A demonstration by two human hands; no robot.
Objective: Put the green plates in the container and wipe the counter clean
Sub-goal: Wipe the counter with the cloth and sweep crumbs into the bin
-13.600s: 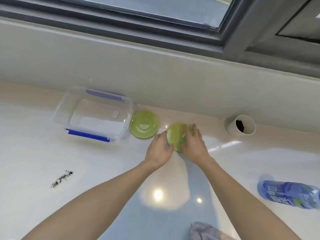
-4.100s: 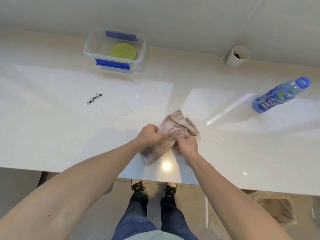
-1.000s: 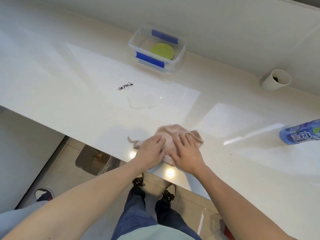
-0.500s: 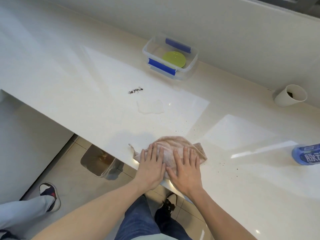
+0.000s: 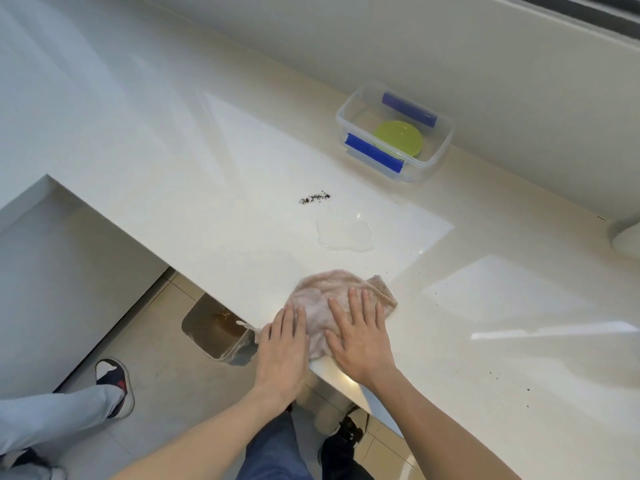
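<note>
Both hands, left hand [image 5: 282, 344] and right hand [image 5: 360, 332], are pressing flat, fingers straight, on the soft, limp pink cloth [image 5: 332, 294]; gripping its bunched middle is looking easiest.

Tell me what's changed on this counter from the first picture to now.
The green plates, then on the counter, now lie in the container. The left hand and right hand let go of a plate and now press flat on the cloth. A puddle has appeared. The dark crumbs remain unwiped.
</note>
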